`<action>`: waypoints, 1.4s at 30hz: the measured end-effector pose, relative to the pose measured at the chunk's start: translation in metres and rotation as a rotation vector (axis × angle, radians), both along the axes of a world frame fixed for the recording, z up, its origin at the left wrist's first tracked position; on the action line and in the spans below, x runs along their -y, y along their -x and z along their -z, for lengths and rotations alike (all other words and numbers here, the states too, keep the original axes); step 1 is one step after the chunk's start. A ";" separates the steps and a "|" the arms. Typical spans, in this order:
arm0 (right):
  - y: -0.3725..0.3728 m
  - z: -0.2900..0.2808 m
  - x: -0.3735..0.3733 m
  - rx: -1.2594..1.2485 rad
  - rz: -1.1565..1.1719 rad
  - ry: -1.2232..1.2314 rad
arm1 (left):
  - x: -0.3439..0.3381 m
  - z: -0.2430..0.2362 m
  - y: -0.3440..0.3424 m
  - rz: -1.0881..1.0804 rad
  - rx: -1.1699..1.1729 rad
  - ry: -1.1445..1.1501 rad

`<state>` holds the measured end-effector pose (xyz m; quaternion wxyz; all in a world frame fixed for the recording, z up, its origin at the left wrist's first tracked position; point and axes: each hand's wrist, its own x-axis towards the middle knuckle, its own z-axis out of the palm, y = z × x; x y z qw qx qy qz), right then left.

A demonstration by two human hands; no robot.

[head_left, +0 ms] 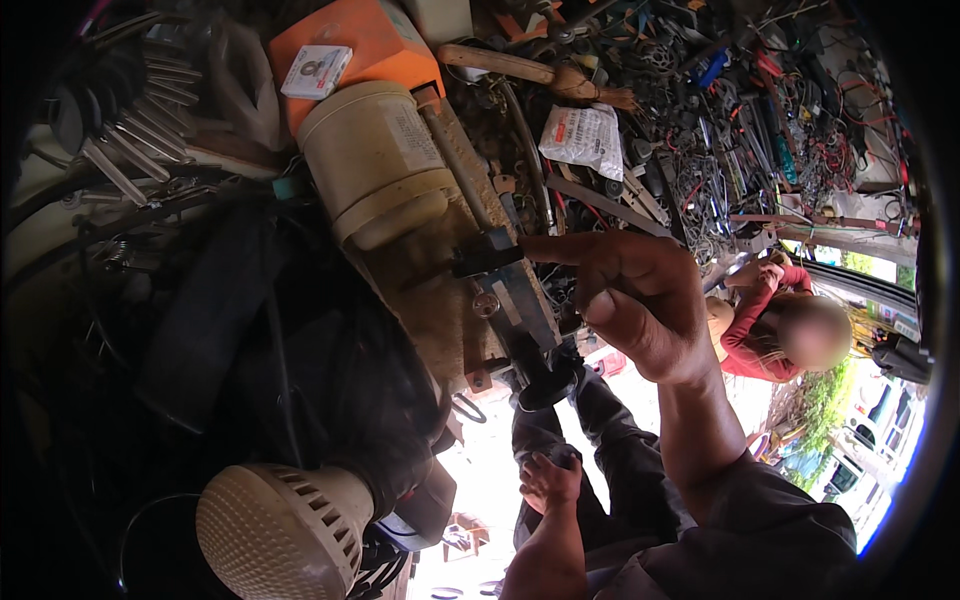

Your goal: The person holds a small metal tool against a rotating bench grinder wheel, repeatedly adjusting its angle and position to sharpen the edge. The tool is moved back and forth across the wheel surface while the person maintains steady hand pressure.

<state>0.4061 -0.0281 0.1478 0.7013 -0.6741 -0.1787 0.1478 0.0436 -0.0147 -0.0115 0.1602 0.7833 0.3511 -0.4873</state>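
Note:
My right hand [645, 295] reaches in from the right with its index finger stretched out and the other fingers bent. The fingertip is at the edge of a black metal vise-like device [490, 254]; I cannot tell whether it presses on it. Nothing shows in this hand. The device sits on a worn brown board, with a metal rod [458, 165] running up from it and a dark rounded end [546, 388] below. Lower down, in front of my dark trousers, my left hand [550, 482] is closed around something dark, mostly hidden by the fingers.
Beside the board lies a cream plastic canister [375, 150], with an orange box [345, 35] behind. A wooden-handled brush [500, 63], a white packet [583, 138] and piled tools lie farther right. A cream dome-shaped fixture [280, 530] stands lower left. A person in red [755, 335] is at right.

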 end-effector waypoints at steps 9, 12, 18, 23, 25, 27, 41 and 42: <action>0.000 0.002 0.000 0.026 -0.005 -0.003 | -0.001 -0.003 -0.005 0.012 -0.007 -0.006; -0.002 0.003 0.000 0.035 0.000 -0.007 | 0.000 -0.004 -0.007 0.006 -0.002 0.000; -0.002 -0.012 -0.001 -0.051 -0.016 0.077 | -0.001 -0.001 -0.003 -0.013 -0.015 0.001; -0.003 -0.002 0.002 0.035 -0.026 0.043 | -0.002 -0.005 -0.010 0.000 -0.049 0.013; -0.002 -0.005 -0.001 0.023 -0.012 0.046 | -0.001 -0.004 -0.007 0.003 -0.036 0.003; -0.002 -0.009 -0.002 -0.005 -0.006 0.058 | -0.001 -0.002 -0.005 -0.001 -0.026 -0.002; -0.003 -0.004 0.004 0.052 -0.071 0.073 | 0.001 -0.002 -0.006 -0.043 -0.020 -0.035; -0.003 -0.006 0.005 0.023 -0.085 0.083 | 0.001 -0.004 -0.007 -0.046 -0.015 -0.041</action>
